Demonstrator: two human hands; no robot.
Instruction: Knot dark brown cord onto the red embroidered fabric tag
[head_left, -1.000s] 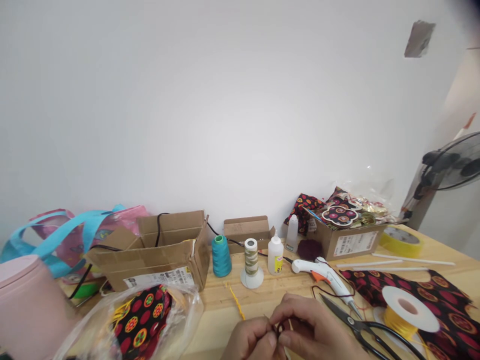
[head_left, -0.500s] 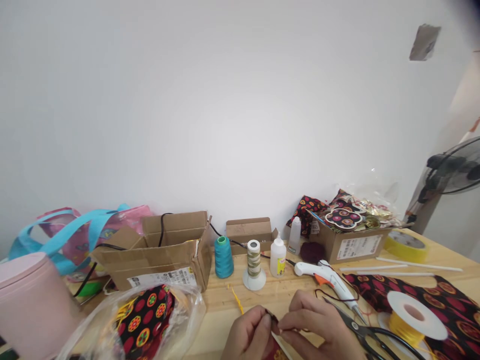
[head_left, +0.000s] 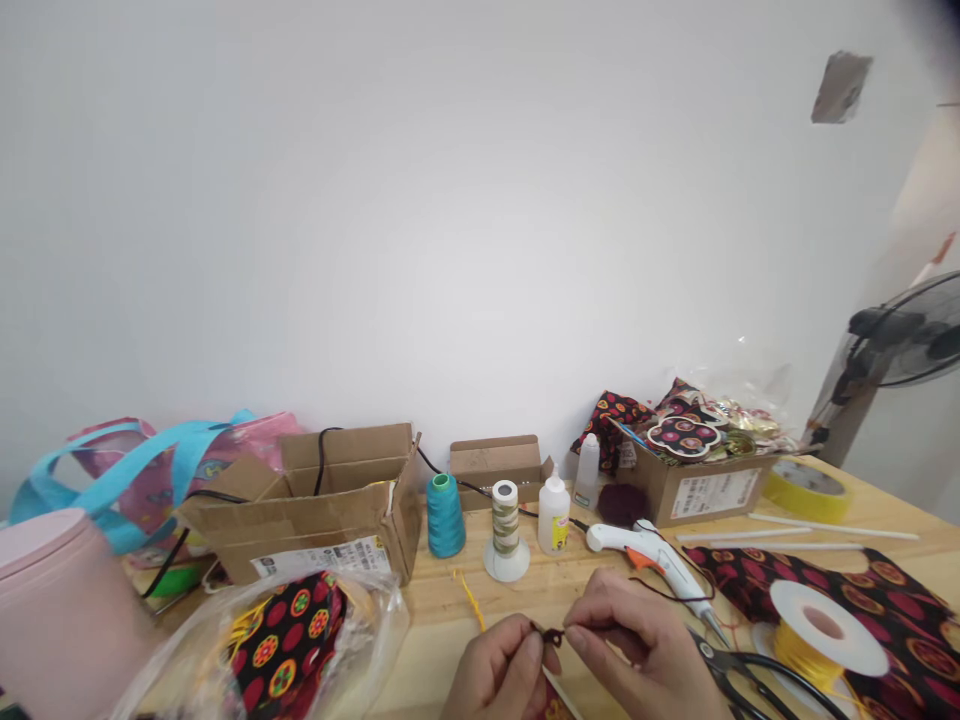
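At the front middle of the table, my left hand (head_left: pixel 501 672) pinches a small dark red cord (head_left: pixel 553 636) with a loop or knot showing at the fingertips. My right hand (head_left: pixel 637 645) is closed in a pinch on the cord's other end, just to the right. Below my left fingers lies part of a dark red piece (head_left: pixel 556 704) with gold marks and a pale edge, mostly hidden. Black-handled scissors (head_left: pixel 750 672) rest beside my right hand. A white glue gun (head_left: pixel 660 560) with an orange trigger lies behind it.
Behind my hands stand a teal thread cone (head_left: pixel 446 515), a pale thread spool (head_left: pixel 505 525) and a glue bottle (head_left: pixel 555 518). Cardboard boxes (head_left: pixel 315 515) and a plastic bag (head_left: pixel 382 625) are leftward. On the right are a yellow cord spool (head_left: pixel 862 640), patterned fabric (head_left: pixel 739 580) and yellow tape (head_left: pixel 836 500).
My right hand has shifted slightly up, and its fingertips now pinch the dark cord, which shows as a small loop between both hands. The view has moved slightly.
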